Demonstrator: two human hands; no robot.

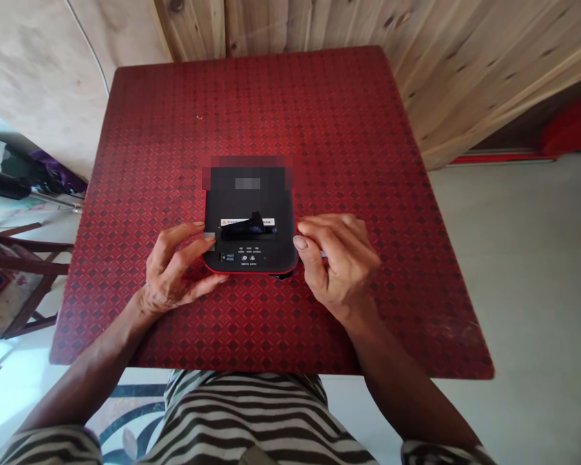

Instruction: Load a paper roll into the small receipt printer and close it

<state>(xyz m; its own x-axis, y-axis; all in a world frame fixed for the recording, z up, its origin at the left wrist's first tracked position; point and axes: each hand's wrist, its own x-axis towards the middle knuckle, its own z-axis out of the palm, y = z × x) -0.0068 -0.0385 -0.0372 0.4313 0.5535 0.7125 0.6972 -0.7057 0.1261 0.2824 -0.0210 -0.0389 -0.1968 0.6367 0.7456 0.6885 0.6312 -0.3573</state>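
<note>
Near the middle of the frame, a flat black electronic device with a red rim (249,201) sits over a red patterned table (309,103), with a white warning label (229,222) on its face and a twisted black strip (255,222) rising from its slot. The left hand (176,268) grips the device's left side, fingers on the edge and thumb by the lower corner. The right hand (341,258) curls at the right edge, thumb and forefinger close together; a pale bluish bit (324,254) shows among its fingers, but whether they grip it or the rim I cannot tell.
</note>
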